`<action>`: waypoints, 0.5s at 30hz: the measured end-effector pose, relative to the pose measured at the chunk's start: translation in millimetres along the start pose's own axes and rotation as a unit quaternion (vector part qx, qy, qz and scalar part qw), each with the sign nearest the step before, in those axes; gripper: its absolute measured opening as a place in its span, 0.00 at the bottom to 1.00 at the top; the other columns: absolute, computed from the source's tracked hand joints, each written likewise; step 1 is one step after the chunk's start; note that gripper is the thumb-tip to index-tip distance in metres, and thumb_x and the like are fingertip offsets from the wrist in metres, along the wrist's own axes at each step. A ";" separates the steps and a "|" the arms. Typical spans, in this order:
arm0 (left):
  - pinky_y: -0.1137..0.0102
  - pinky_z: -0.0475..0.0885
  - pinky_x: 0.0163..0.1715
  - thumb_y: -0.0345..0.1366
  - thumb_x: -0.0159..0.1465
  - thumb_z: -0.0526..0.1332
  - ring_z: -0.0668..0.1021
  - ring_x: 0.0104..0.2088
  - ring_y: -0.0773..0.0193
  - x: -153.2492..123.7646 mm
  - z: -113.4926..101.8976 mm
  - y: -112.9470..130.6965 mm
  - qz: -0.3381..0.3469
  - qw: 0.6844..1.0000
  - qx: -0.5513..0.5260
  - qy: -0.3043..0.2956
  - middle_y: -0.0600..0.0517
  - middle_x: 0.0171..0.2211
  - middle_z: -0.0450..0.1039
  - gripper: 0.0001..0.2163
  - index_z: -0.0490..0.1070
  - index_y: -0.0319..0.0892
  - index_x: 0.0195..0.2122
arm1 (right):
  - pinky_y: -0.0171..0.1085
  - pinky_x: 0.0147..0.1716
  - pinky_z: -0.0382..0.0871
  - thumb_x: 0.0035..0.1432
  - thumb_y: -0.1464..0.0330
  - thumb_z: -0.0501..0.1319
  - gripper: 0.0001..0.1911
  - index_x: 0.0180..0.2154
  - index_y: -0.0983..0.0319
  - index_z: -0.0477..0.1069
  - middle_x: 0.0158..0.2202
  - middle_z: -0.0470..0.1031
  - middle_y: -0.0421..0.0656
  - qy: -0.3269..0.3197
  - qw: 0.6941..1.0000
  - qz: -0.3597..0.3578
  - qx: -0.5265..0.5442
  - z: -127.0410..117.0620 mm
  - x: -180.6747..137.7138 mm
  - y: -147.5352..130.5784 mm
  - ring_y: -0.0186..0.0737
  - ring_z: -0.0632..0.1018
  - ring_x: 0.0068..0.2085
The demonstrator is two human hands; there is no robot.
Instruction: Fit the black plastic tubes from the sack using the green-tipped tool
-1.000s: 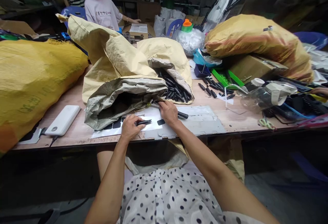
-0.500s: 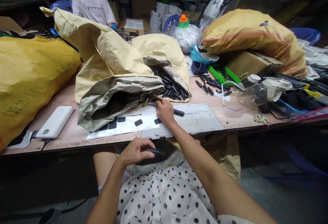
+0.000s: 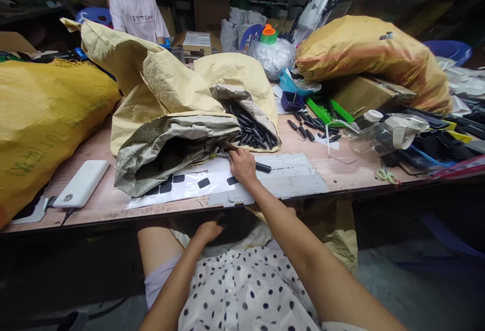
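Note:
My right hand [image 3: 242, 165] rests on the table with its fingers closed around a black rod-like tool [image 3: 263, 168]. The tool's dark end sticks out to the right of the hand, and a thin shiny part shows to the left, by the mouth of a paper sack [image 3: 132, 172]. Below the table edge, my left hand [image 3: 210, 231] reaches into the dark opening of a bag [image 3: 248, 241] at my lap. Its fingers are mostly lost in shadow, so what they hold cannot be seen. Black pads [image 3: 203, 183] lie on a white sheet near the right hand.
Another sack [image 3: 242, 65] spills black pointed parts [image 3: 253, 131] behind my right hand. A white power bank [image 3: 81, 183] lies left, beside a yellow sack [image 3: 49, 119]. Rightward are a green tray [image 3: 346, 113], a clear bottle [image 3: 373, 141] and scissors [image 3: 386, 175]. A person [image 3: 138, 15] is across the table.
My left hand has gone down and forward, from above the lap into the bag below the table edge. The dark piece it held no longer shows. My right hand stays on the tool.

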State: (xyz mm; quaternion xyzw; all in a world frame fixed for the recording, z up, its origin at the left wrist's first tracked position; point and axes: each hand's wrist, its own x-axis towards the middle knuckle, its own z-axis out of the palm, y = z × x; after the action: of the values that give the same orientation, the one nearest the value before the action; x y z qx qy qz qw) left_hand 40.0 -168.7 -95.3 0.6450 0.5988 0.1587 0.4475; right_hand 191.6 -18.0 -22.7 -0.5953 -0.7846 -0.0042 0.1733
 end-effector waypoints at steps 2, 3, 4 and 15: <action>0.67 0.69 0.27 0.37 0.53 0.65 0.78 0.27 0.57 -9.3 -16.8 15.1 0.023 0.998 -0.014 -0.059 0.54 0.25 0.76 0.07 0.77 0.47 0.34 | 0.44 0.46 0.63 0.69 0.67 0.55 0.15 0.51 0.58 0.77 0.45 0.74 0.52 -0.001 1.000 0.002 -0.002 1.2 -0.1 0.3 0.51 0.69 0.48; 0.68 0.69 0.26 0.39 0.53 0.67 0.78 0.26 0.58 -13.3 -28.6 24.6 0.037 0.994 -0.028 -0.095 0.54 0.25 0.77 0.09 0.78 0.47 0.35 | 0.44 0.46 0.63 0.69 0.67 0.55 0.15 0.50 0.58 0.77 0.45 0.74 0.52 0.001 1.000 0.001 -0.002 1.9 -0.1 0.5 0.51 0.69 0.48; 0.69 0.70 0.26 0.42 0.54 0.67 0.78 0.27 0.59 -16.3 -42.4 34.3 0.052 0.985 -0.051 -0.156 0.54 0.26 0.78 0.10 0.79 0.46 0.37 | 0.44 0.46 0.63 0.69 0.67 0.55 0.15 0.50 0.58 0.77 0.45 0.74 0.52 0.003 1.000 0.001 -0.002 2.5 -0.1 0.7 0.51 0.69 0.48; 0.50 0.73 0.46 0.41 0.59 0.59 0.79 0.42 0.40 33.5 -170.9 26.3 -0.166 0.846 0.093 0.499 0.37 0.33 0.77 0.13 0.78 0.37 0.35 | 0.44 0.45 0.64 0.68 0.68 0.55 0.14 0.49 0.60 0.78 0.45 0.75 0.52 0.007 1.000 -0.001 0.001 0.7 -0.1 -0.7 0.51 0.70 0.48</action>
State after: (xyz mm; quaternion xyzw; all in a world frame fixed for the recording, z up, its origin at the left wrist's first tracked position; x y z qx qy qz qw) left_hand -62.3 -68.9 7.7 0.4088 0.8512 0.3260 0.0459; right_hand 190.8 -18.2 -23.2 -0.5941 -0.7841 -0.0075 0.1794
